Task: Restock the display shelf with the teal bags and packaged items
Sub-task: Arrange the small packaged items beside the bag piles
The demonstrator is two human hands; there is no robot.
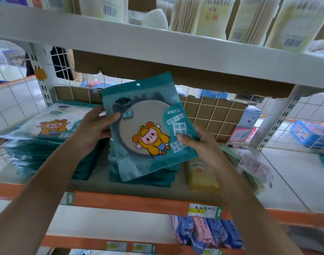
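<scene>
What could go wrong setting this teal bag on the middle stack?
The teal bag is tilted between the left hand and right hand; laid askew, it may slide off the middle stack. That stack sits near the orange edge, so bags might spill forward. The right hand could nudge the yellow pack.

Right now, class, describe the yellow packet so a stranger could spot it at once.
Find the orange-edged shelf. In its middle sits a stack of teal bags; the yellow packet lies flat just right of that stack. Nothing else on that shelf is plain yellow.
</scene>
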